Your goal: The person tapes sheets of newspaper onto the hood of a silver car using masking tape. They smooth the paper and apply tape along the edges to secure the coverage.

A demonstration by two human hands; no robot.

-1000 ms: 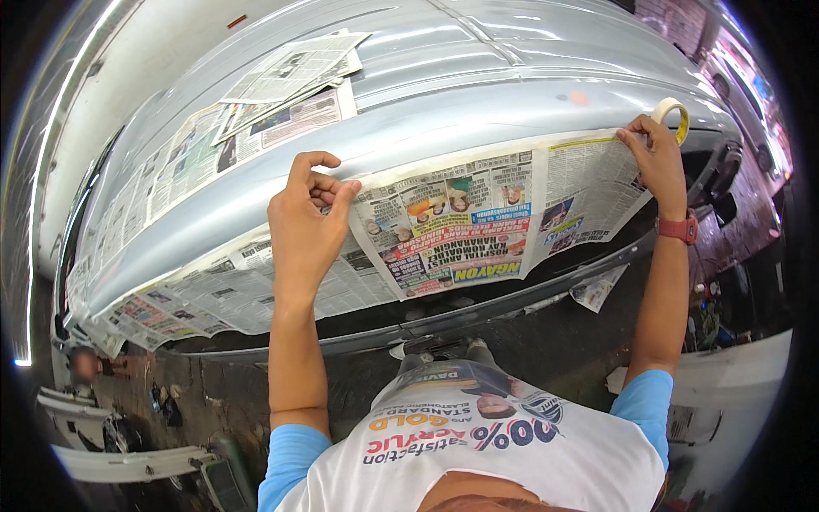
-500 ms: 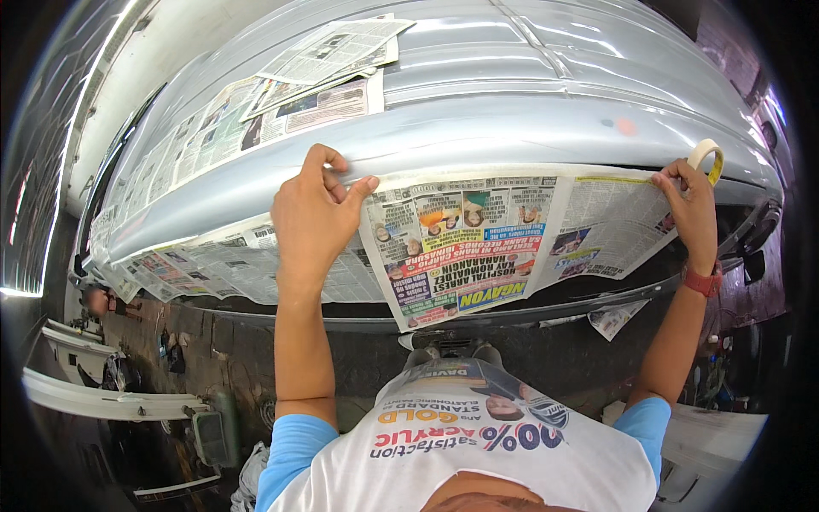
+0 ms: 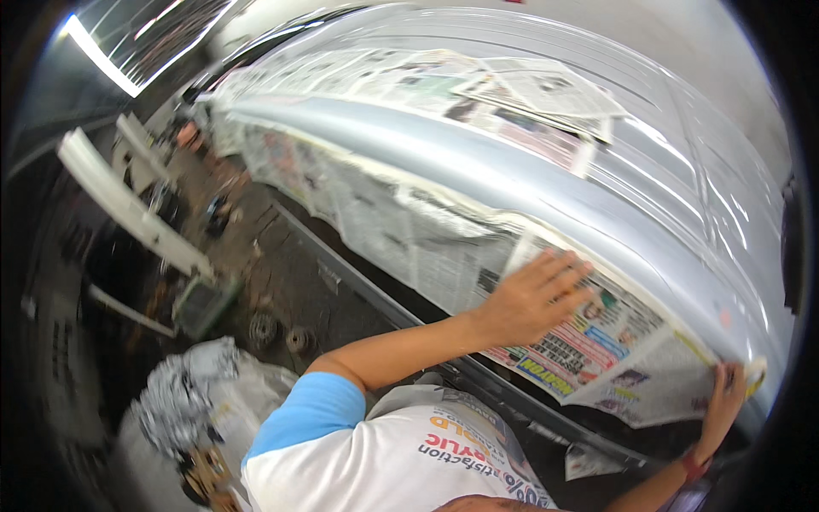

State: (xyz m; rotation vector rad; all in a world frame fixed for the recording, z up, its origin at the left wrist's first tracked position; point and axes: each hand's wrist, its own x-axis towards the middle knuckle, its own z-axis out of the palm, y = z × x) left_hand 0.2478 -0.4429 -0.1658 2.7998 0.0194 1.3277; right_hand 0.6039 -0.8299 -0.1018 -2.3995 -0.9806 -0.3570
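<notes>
My left hand (image 3: 536,299) lies on the upper part of a newspaper sheet (image 3: 554,354), fingers stretched out and nothing held. The sheet hangs along the side of a silver vehicle, below its roof edge (image 3: 444,175). At the sheet's far right upper corner, my right hand (image 3: 723,401) has its fingers closed at the paper's edge. A roll of masking tape (image 3: 756,375) sits right beside those fingers, partly cut off by the dark rim. Pale tape runs along the sheet's top edge. More newspaper (image 3: 384,226) hangs to the left, slightly crumpled.
Loose newspapers (image 3: 546,90) lie on the roof above. A dark sill (image 3: 341,277) runs below the hanging paper. At left stand a long white panel (image 3: 128,200) and a greenish box-like object (image 3: 205,303); a grey cloth bundle (image 3: 183,392) lies near my left side.
My view has swung to the left. My left hand has gone from pinching near the sheet's top edge to lying flat on it. The right hand stays at the right corner by the tape.
</notes>
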